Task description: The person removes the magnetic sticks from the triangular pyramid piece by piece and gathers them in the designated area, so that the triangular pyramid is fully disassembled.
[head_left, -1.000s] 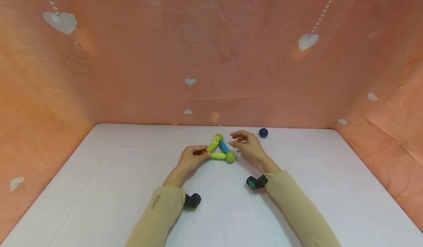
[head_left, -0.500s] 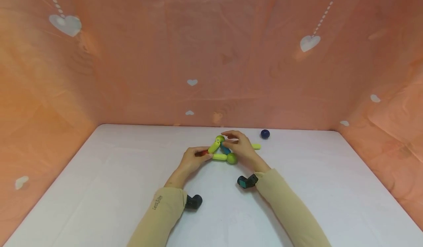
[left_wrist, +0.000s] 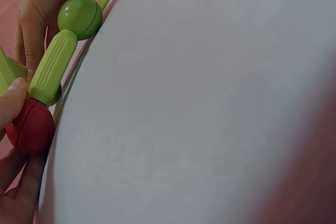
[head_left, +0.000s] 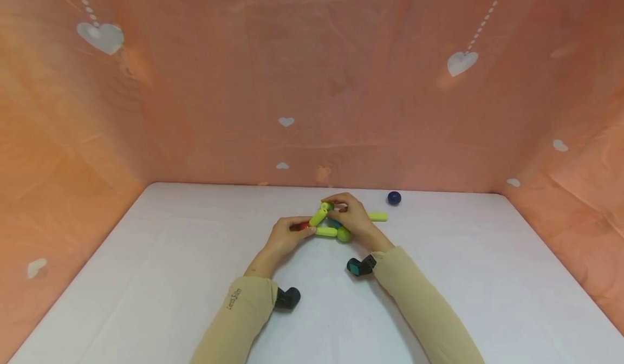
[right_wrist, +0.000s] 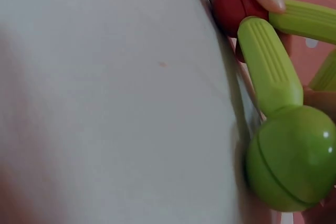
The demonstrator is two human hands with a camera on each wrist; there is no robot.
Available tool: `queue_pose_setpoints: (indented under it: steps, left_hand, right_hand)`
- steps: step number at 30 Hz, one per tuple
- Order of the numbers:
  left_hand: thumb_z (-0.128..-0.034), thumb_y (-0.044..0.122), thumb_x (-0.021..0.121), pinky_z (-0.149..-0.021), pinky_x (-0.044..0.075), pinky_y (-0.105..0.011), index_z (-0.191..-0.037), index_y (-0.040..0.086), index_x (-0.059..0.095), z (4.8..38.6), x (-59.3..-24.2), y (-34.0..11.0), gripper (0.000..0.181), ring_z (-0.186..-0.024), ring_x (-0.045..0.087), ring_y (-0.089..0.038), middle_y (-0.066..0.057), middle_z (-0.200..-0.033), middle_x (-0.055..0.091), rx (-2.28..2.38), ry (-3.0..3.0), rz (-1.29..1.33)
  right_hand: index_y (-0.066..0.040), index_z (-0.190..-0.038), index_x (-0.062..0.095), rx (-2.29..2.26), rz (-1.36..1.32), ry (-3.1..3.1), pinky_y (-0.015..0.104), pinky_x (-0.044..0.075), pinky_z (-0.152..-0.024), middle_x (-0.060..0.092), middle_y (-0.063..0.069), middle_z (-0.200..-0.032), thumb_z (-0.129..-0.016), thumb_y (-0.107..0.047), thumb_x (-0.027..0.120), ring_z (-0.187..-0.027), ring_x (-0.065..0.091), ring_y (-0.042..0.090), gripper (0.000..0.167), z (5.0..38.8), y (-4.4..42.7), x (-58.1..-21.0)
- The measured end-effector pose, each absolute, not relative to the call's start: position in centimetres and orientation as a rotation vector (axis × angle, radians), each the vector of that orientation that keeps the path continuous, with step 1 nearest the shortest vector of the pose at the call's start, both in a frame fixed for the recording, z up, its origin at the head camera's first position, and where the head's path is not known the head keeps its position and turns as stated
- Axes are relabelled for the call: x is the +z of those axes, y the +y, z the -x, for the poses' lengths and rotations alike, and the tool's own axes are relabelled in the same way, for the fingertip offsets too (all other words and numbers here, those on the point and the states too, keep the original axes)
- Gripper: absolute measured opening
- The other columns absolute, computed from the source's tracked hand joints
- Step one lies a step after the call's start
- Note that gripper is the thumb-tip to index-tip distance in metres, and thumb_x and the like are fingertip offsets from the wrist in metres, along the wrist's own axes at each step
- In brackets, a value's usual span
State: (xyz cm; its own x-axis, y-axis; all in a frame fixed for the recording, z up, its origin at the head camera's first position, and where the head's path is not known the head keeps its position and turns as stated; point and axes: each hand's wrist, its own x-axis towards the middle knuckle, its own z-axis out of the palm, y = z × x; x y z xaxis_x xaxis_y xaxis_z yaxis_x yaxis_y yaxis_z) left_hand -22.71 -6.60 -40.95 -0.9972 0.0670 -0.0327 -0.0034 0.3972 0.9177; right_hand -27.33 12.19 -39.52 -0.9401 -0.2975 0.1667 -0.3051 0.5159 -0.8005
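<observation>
A triangle of rods and balls lies on the white table. Its red ball (left_wrist: pixel 30 127) is pinched between the thumb and fingers of my left hand (head_left: pixel 284 236). A lime rod (head_left: pixel 326 232) runs from there to a green ball (head_left: pixel 344 234) at the near right corner. Another lime rod (head_left: pixel 318 217) leads up to a second green ball (head_left: pixel 327 206) at the far corner. My right hand (head_left: pixel 355 219) grips that far ball with thumb and fingers, partly covering it and the blue rod (head_left: pixel 334 223). In the right wrist view, the near green ball (right_wrist: pixel 292 158) is large.
A loose lime rod (head_left: pixel 377 216) lies just right of my right hand. Farther back is a dark blue ball (head_left: pixel 394 197) near the table's far edge. An orange cloth with pale hearts (head_left: pixel 462 63) hangs behind and beside the table.
My right hand has moved left to the triangle's far corner and closed on the green ball there. The loose lime rod has come into view behind it. My left hand keeps its hold.
</observation>
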Motion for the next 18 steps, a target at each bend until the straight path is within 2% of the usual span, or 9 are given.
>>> queue_pose_setpoints:
  steps: [7, 14, 18]
  left_hand:
    - [-0.0859, 0.015, 0.071, -0.106, 0.040, -0.044, -0.115, 0.008, 0.070, 22.69, -41.02, -6.65, 0.030, -0.121, 0.054, -0.028, -0.013, -0.121, 0.066, 1.705, 2.567, -0.086]
    - [-0.0870, 0.016, 0.070, -0.107, 0.039, -0.044, -0.116, 0.008, 0.070, 22.72, -40.96, -6.85, 0.030, -0.121, 0.053, -0.028, -0.013, -0.123, 0.065, 1.689, 2.544, -0.093]
    - [-0.0883, 0.015, 0.068, -0.105, 0.040, -0.044, -0.118, 0.007, 0.068, 22.73, -40.91, -6.96, 0.031, -0.119, 0.054, -0.027, -0.012, -0.123, 0.064, 1.671, 2.553, -0.090]
  right_hand:
    - [-0.001, -0.117, 0.063, 1.471, -0.422, -2.719, 0.042, 0.050, -0.095, 0.061, 0.018, -0.119, -0.088, -0.010, 0.068, -0.111, 0.059, 0.033, 0.031, 27.59, 12.21, -39.85]
    - [-0.005, -0.112, 0.064, 1.496, -0.296, -2.752, 0.043, 0.049, -0.095, 0.065, 0.014, -0.113, -0.091, -0.024, 0.066, -0.110, 0.058, 0.029, 0.029, 27.57, 12.67, -39.57]
    - [-0.005, -0.113, 0.063, 1.513, -0.232, -2.790, 0.039, 0.051, -0.090, 0.064, 0.013, -0.113, -0.092, -0.027, 0.064, -0.109, 0.057, 0.027, 0.029, 27.52, 12.84, -39.34]
